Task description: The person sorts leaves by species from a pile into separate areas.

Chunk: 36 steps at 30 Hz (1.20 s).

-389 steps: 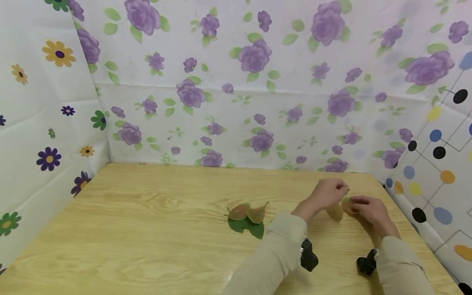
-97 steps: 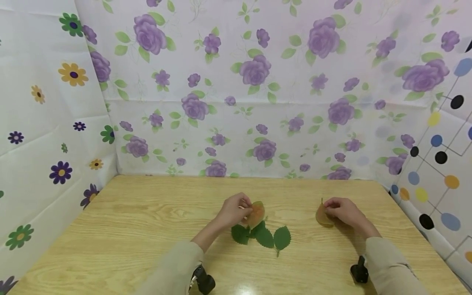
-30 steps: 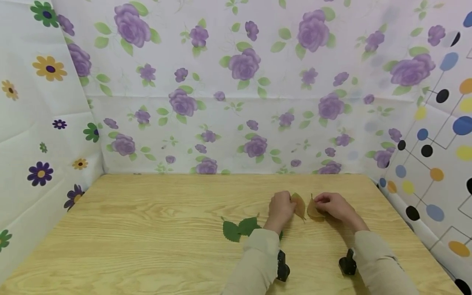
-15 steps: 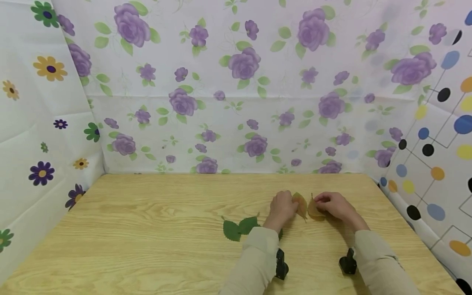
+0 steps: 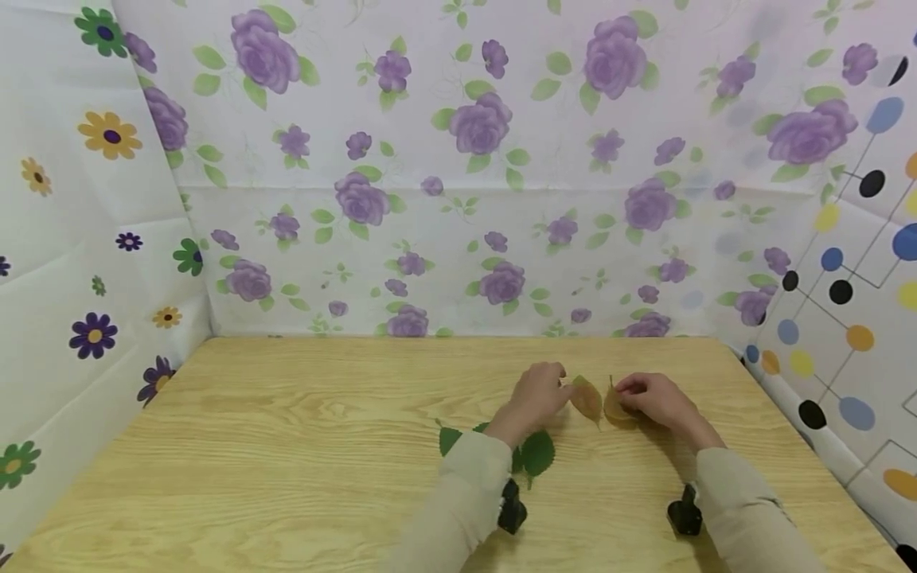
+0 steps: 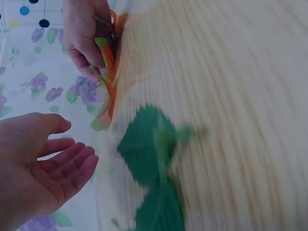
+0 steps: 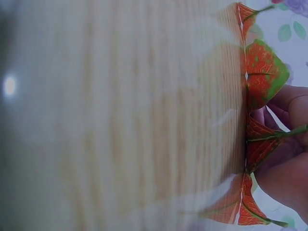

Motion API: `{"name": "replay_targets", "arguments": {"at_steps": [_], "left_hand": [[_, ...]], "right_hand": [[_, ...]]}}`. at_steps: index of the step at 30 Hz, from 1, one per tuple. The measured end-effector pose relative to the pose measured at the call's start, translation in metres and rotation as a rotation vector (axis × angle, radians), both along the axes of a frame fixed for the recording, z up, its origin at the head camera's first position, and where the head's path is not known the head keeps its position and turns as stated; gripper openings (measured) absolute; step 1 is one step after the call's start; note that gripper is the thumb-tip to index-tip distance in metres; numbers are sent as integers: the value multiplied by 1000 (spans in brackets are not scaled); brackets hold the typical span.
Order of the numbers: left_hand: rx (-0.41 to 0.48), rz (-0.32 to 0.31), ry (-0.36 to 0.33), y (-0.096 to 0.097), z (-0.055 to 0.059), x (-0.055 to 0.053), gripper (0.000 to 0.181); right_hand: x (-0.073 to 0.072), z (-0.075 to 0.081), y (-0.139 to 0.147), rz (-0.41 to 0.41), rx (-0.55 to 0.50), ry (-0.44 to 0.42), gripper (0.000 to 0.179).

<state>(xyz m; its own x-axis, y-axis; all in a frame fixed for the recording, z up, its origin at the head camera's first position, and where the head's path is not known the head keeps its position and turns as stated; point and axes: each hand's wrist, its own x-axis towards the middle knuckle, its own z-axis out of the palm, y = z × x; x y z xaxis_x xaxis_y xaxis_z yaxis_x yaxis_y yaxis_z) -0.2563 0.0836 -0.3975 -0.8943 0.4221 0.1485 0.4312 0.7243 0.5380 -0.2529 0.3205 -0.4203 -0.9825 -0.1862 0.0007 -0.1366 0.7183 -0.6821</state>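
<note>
In the head view my left hand (image 5: pixel 537 398), fingers loosely bent and holding nothing, hovers just left of an orange-brown leaf (image 5: pixel 587 398) on the table. The left wrist view shows this hand (image 6: pixel 43 163) with a gap between thumb and fingers. My right hand (image 5: pixel 662 406) pinches a second orange-brown leaf (image 5: pixel 616 410), its stem pointing away from me. In the right wrist view the right fingers are partly hidden behind upturned orange leaves (image 7: pixel 262 139). Green toothed leaves (image 5: pixel 538 454) lie under my left forearm, which partly covers them.
The wood-grain table (image 5: pixel 286 461) meets a purple-flowered cloth wall (image 5: pixel 430 263) at the back. A daisy-print cloth (image 5: pixel 64 318) stands at the left, a dotted cloth (image 5: pixel 838 318) at the right. Black wrist cameras (image 5: pixel 512 507) sit at both cuffs.
Orange leaves lying on the green ones earlier are gone from there. My left hand carried one rightward, set it beside the right-hand leaf, then let go and drew back left. The right hand barely moved lately.
</note>
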Motion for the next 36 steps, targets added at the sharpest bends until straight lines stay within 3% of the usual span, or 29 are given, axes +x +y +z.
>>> {"name": "replay_targets", "arguments": {"at_steps": [5,13,24,31,36], "left_hand": [[-85,-90,67,-29,0,4,23],[-164,-97,77,-64,-5,13,23],[-7,-177,119,-88,-3,15,20],[30,-184,125,-111,-5,22,20],[38,-186,107,-129,-4,32,21]], "right_hand": [[4,3,-2,9,8,41,22],[10,8,-1,-22,-24,129,22],[15,28,-19,-20,-38,184,22],[29,38,-49,79,-7,250,22],[45,34,-80,243,41,333,22]]}}
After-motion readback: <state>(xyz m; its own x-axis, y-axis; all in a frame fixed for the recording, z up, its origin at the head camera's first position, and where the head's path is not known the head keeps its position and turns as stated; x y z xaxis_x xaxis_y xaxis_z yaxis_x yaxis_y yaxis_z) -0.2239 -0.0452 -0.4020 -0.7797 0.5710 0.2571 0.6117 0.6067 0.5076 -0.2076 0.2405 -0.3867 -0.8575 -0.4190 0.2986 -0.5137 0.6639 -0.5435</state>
